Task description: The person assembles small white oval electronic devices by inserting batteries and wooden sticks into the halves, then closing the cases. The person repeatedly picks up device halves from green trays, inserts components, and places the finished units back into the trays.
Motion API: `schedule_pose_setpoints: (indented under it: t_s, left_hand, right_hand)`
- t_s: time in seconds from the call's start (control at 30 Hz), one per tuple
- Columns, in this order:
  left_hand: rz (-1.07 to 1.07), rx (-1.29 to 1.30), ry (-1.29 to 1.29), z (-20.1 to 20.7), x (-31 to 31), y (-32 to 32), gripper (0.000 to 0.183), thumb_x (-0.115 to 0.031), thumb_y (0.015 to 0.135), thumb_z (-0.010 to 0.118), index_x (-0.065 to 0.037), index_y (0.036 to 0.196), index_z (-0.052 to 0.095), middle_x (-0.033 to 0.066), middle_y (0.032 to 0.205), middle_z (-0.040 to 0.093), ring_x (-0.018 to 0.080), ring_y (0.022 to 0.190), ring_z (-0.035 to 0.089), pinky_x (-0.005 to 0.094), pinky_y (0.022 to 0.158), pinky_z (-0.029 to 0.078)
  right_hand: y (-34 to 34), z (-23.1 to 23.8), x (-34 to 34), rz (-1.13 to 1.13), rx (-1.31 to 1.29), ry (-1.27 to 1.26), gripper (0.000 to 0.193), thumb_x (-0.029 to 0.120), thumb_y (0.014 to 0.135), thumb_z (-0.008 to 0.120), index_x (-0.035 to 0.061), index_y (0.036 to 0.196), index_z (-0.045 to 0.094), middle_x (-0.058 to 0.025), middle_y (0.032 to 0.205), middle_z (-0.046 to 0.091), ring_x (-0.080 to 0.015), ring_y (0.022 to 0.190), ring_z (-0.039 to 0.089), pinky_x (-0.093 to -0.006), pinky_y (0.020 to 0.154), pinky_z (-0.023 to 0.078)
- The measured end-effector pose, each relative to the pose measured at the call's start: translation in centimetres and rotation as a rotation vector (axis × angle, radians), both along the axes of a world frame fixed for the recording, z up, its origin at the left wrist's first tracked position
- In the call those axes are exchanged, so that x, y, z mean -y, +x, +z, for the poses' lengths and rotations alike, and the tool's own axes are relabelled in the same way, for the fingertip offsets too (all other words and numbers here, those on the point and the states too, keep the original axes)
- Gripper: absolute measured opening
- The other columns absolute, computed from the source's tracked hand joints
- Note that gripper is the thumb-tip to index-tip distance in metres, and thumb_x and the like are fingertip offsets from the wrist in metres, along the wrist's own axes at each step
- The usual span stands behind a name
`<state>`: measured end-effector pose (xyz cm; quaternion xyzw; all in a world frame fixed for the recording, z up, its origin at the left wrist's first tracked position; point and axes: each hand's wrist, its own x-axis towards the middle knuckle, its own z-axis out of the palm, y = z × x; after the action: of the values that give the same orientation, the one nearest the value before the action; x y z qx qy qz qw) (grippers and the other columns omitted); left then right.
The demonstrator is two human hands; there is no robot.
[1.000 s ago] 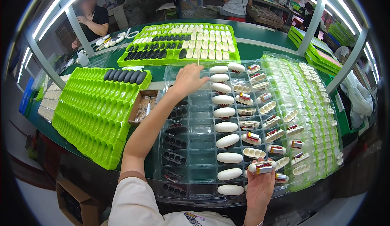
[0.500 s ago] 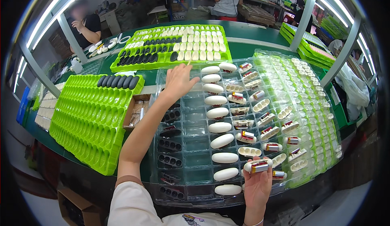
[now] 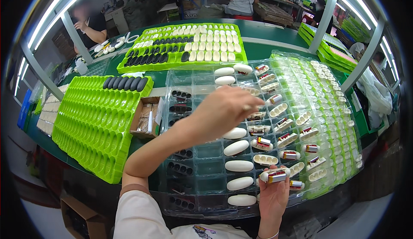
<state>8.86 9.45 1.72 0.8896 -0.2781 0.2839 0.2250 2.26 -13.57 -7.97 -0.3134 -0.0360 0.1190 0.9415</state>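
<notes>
My left hand [image 3: 226, 110] is over the clear blister tray [image 3: 208, 151], fingers pinched around a small cream-white piece [image 3: 246, 107]; motion blur and the fingers hide its shape. At the tray's lower right, my right hand [image 3: 273, 196] holds up an open white oval casing [image 3: 275, 175] with a silver battery and red parts inside. Beside it in the tray lie a column of smooth white oval shells [image 3: 239, 166] and columns of open casings [image 3: 265, 159], several with batteries and red parts. Black casings [image 3: 180, 167] fill the tray's left column.
A green tray of small white and black shells [image 3: 206, 56] stands at the back. On the left is a green tray [image 3: 92, 131] with several black ovals, beside a small cardboard box [image 3: 142, 123]. Clear trays over green ones [image 3: 322, 123] lie right. Metal posts [image 3: 322, 24] rise behind; people sit beyond.
My left hand has come back from the far green tray, rightward and nearer, to above the blister tray, with a small piece in its fingers. My right hand stays put with the casing.
</notes>
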Motion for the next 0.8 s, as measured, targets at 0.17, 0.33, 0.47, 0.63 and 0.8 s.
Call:
schedule_pose_setpoints:
  t_s: [0.17, 0.33, 0.47, 0.63, 0.8]
  left_hand:
    - [-0.086, 0.007, 0.135, 0.6, 2.4, -3.0, 0.028, -0.005, 0.068, 0.056, -0.008, 0.095, 0.056, 0.0040, 0.075, 0.052, 0.0183, 0.075, 0.053, 0.0301, 0.069, 0.041]
    - [0.179, 0.156, 0.156, 0.0, 0.1, -0.6, 0.027, -0.005, 0.071, 0.055, -0.006, 0.098, 0.055, 0.0073, 0.080, 0.054, 0.0209, 0.079, 0.053, 0.0331, 0.072, 0.040]
    - [0.512, 0.300, 0.004, -1.4, -3.7, 3.6, 0.029, -0.008, 0.079, 0.049, -0.004, 0.108, 0.050, 0.0123, 0.087, 0.055, 0.0275, 0.081, 0.052, 0.0358, 0.076, 0.039]
    - [0.566, -0.448, 0.101, -4.4, -8.8, 4.5, 0.029, -0.018, 0.082, 0.047, -0.001, 0.105, 0.051, 0.0168, 0.096, 0.057, 0.0324, 0.089, 0.053, 0.0385, 0.078, 0.040]
    - [0.608, -0.265, -0.077, -3.5, -8.7, 4.4, 0.030, -0.021, 0.083, 0.044, -0.001, 0.105, 0.052, 0.0178, 0.099, 0.056, 0.0326, 0.092, 0.052, 0.0380, 0.079, 0.040]
  right_hand:
    - [-0.1, 0.6, -0.4, -0.008, -0.061, -0.008, 0.042, 0.016, 0.076, 0.062, 0.0061, 0.111, 0.039, -0.0132, 0.109, 0.049, -0.0264, 0.100, 0.050, -0.0376, 0.084, 0.045]
    - [0.0, 0.5, -0.3, -0.004, -0.038, 0.003, 0.042, 0.016, 0.077, 0.061, 0.0057, 0.111, 0.039, -0.0139, 0.109, 0.049, -0.0266, 0.101, 0.050, -0.0370, 0.084, 0.046]
    - [0.0, 0.4, -0.1, -0.003, -0.024, 0.003, 0.043, 0.015, 0.077, 0.061, 0.0054, 0.111, 0.038, -0.0144, 0.110, 0.048, -0.0273, 0.102, 0.049, -0.0371, 0.085, 0.046]
    - [-0.1, 0.2, -0.3, 0.003, -0.011, 0.013, 0.045, 0.016, 0.079, 0.058, 0.0042, 0.115, 0.035, -0.0160, 0.111, 0.046, -0.0269, 0.101, 0.050, -0.0373, 0.084, 0.046]
    - [0.0, 0.0, -0.2, -0.002, 0.000, 0.003, 0.045, 0.016, 0.080, 0.056, 0.0042, 0.118, 0.033, -0.0167, 0.112, 0.045, -0.0265, 0.100, 0.050, -0.0372, 0.084, 0.045]
